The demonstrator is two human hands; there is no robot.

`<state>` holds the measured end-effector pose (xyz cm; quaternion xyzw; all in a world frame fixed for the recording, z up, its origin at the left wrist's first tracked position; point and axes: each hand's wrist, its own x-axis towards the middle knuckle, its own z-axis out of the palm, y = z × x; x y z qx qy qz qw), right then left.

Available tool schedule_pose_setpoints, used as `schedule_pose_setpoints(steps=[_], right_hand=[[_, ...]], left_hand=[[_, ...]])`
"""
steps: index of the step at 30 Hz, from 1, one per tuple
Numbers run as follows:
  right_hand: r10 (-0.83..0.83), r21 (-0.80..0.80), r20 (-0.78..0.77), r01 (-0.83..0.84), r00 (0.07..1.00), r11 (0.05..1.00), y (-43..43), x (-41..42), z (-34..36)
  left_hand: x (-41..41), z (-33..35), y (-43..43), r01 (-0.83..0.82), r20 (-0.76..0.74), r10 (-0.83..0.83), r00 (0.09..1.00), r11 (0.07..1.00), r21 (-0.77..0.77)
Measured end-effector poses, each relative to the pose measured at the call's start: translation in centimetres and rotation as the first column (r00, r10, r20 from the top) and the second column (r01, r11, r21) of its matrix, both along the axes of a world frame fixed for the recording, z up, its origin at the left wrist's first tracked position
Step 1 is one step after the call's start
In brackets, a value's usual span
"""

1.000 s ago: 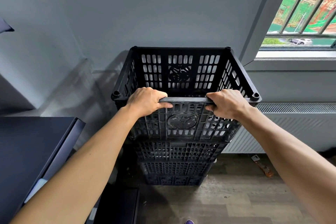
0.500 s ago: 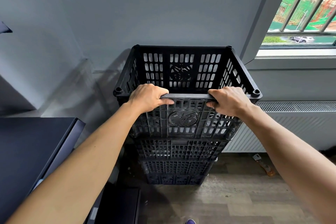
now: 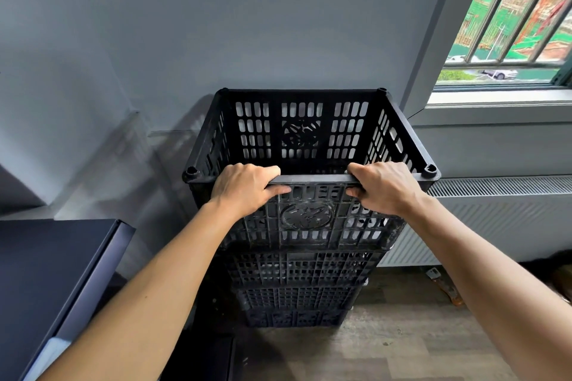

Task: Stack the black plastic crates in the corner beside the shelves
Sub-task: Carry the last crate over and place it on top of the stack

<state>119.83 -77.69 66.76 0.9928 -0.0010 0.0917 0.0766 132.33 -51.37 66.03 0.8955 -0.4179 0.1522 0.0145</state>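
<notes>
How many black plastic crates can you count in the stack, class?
4: the top crate, then three stacked beneath it: second crate, third crate, bottom crate. Others may be hidden nested inside.

Raised letters on the near wall of the top crate (image 3: 306, 238), just under its rim: roughly "QUEE", ends hidden behind left hand (image 3: 244, 187) and right hand (image 3: 383, 187). Round embossed emblem below, not legible.

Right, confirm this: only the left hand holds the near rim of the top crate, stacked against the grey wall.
Wrong on one point: the head view shows both the left hand and the right hand holding the near rim of the top crate, stacked against the grey wall.
</notes>
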Motion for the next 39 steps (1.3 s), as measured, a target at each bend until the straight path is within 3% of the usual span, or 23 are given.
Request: schedule_pose_setpoints(steps=[14, 20, 29, 34, 39], right_hand=[[-0.063, 0.079, 0.075, 0.057, 0.995, 0.995, 1.4, -0.6, -0.2], [-0.143, 0.055, 0.119, 0.137, 0.983, 0.989, 2.1, -1.0, -1.2], [-0.016, 0.223, -0.021, 0.020, 1.000, 0.975, 1.4, -1.8, 0.1], [0.019, 0.171, -0.069, -0.007, 0.997, 0.985, 1.3, -2.5, 0.5], [0.019, 0.233, -0.127, 0.011, 0.992, 0.972, 0.9, -3.8, 1.3]], left_hand=[[-0.1, -0.3, 0.2, -0.002, 0.011, 0.002, 1.000, 1.000, -0.001], [-1.3, -1.0, 0.2, -0.078, 0.027, 0.080, 0.996, 0.996, -0.050], [-3.0, -1.1, 0.1, -0.166, -0.088, 0.158, 0.984, 0.981, -0.096], [-4.0, -0.1, 0.3, -0.153, -0.271, 0.115, 0.956, 0.981, -0.121], [-6.2, 1.2, -0.5, -0.139, -0.279, 0.082, 0.957, 0.972, -0.190]])
